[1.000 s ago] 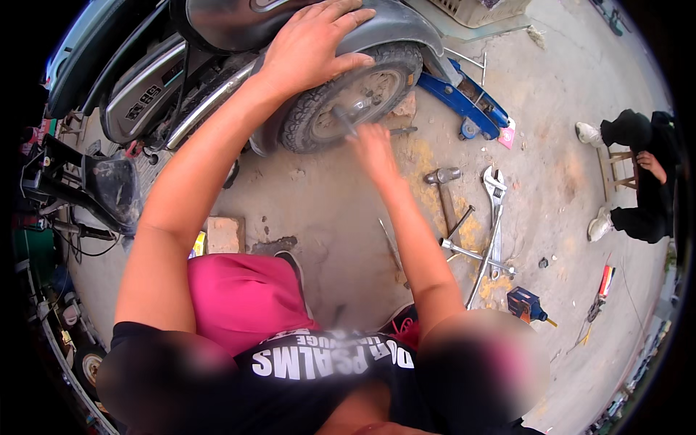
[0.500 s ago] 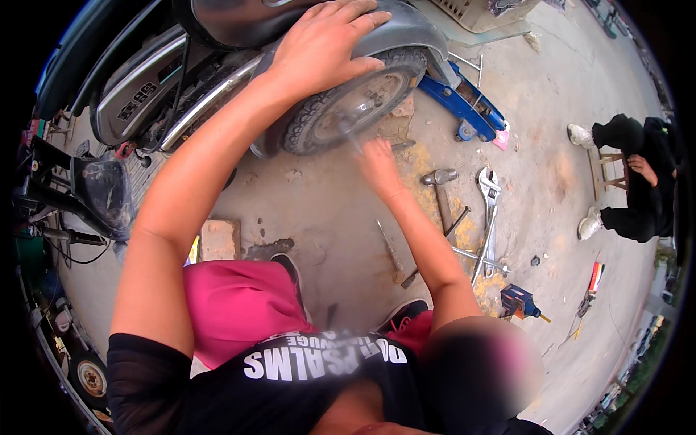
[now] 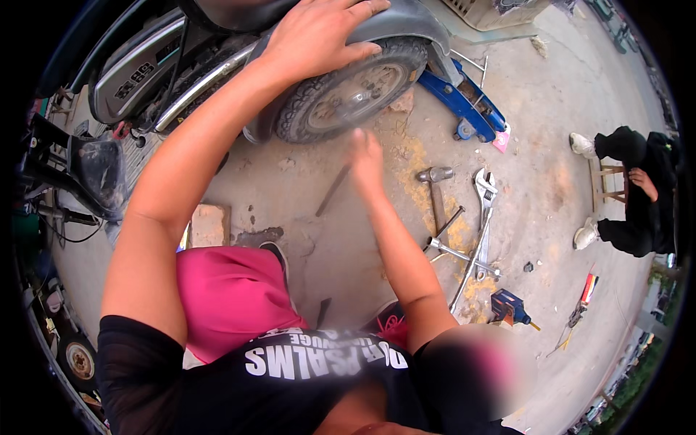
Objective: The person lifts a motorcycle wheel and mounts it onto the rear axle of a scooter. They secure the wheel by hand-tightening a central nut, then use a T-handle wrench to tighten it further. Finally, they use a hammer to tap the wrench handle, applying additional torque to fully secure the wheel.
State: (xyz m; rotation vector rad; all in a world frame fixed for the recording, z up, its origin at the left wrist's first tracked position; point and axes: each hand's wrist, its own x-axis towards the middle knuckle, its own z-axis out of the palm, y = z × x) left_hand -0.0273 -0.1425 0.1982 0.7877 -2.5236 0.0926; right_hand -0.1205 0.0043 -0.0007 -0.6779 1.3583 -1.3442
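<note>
My left hand [image 3: 315, 40] rests with fingers apart on the dark rear fender [image 3: 399, 22] of a scooter, above the dusty tyre [image 3: 290, 116] and its metal wheel [image 3: 362, 94]. My right hand [image 3: 362, 156] is blurred below the wheel, closed on a long metal tool [image 3: 332, 188] that slants down toward the lower left. To its right on the floor lie a hammer [image 3: 438, 196], a cross wrench [image 3: 467, 257], an adjustable wrench [image 3: 486, 188] and other loose tools.
A blue jack [image 3: 464, 109] stands beside the wheel. A brick [image 3: 210, 225] sits near my left knee. A blue power tool [image 3: 507, 304] and pliers [image 3: 576, 315] lie at the right, where another person [image 3: 631, 148] sits on a wooden stool. A crate [image 3: 486, 14] is at the back.
My right hand has lifted away from the wheel hub and the tool in it has swung from pointing up at the hub to pointing downward. My left hand stays on the fender.
</note>
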